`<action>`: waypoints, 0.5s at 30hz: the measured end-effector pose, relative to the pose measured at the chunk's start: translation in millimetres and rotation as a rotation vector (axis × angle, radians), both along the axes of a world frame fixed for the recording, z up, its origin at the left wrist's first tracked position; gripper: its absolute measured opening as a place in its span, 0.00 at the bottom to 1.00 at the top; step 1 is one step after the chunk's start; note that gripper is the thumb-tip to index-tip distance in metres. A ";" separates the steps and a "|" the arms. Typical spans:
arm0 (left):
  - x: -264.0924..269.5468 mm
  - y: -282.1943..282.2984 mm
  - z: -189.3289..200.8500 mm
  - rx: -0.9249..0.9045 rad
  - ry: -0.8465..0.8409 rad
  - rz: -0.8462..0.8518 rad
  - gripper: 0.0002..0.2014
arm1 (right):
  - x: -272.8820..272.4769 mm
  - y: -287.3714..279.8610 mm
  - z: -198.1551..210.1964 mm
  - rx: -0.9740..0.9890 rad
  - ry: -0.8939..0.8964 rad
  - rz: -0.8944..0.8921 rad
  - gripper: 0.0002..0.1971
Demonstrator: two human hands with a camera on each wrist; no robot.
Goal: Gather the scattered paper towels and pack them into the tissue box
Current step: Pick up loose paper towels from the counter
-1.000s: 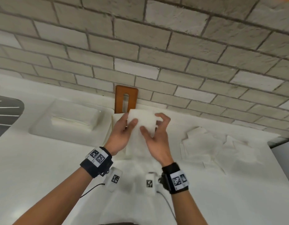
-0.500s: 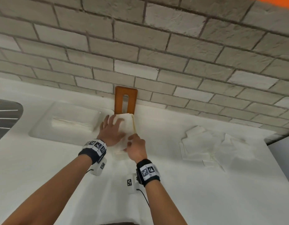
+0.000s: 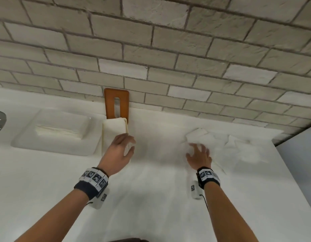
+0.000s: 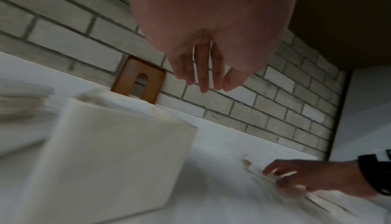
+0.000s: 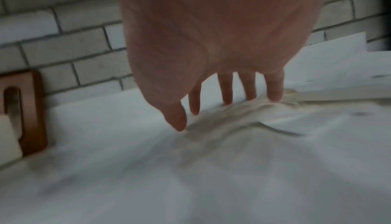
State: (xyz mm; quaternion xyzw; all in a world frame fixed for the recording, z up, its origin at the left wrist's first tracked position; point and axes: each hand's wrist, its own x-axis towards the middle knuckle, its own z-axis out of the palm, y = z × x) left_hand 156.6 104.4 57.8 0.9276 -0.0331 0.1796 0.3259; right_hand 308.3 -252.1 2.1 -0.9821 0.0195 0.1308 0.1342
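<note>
The cream tissue box (image 3: 112, 131) (image 4: 110, 157) stands open on the white counter by the wall, with white towels showing at its top. My left hand (image 3: 124, 147) (image 4: 203, 78) hovers just right of the box, fingers straight and holding nothing. A heap of loose white paper towels (image 3: 226, 145) (image 5: 253, 115) lies on the counter to the right. My right hand (image 3: 199, 152) (image 5: 228, 100) is spread above the heap's left edge, its fingertips at or just over the towels. Both wrist views are blurred.
The brown wooden lid (image 3: 116, 103) with a slot leans upright against the brick wall behind the box. A shallow white tray (image 3: 53, 131) holding a stack of towels sits to the left. The counter's right edge (image 3: 290, 172) runs close to the heap.
Both hands pressed a towel down into the box, then let go. The right hand has swung right to the loose heap; the left has drawn back to the box's right side.
</note>
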 end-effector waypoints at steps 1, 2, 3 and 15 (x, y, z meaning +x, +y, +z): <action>-0.3 -15.1 -0.2 0.000 -0.012 -0.030 0.09 | -2.6 -12.9 -9.3 -0.013 0.044 0.043 0.31; -0.2 -30.0 -1.5 0.001 -0.006 -0.053 0.08 | -9.8 -21.4 -16.6 -0.021 0.053 0.086 0.31; 0.5 -44.9 -3.5 -0.003 0.018 -0.068 0.07 | -20.2 -26.7 -22.9 -0.025 0.024 0.130 0.31; 30.3 -195.7 -75.3 0.155 0.441 -0.282 0.27 | -136.5 -85.8 -29.3 0.099 -0.220 0.384 0.21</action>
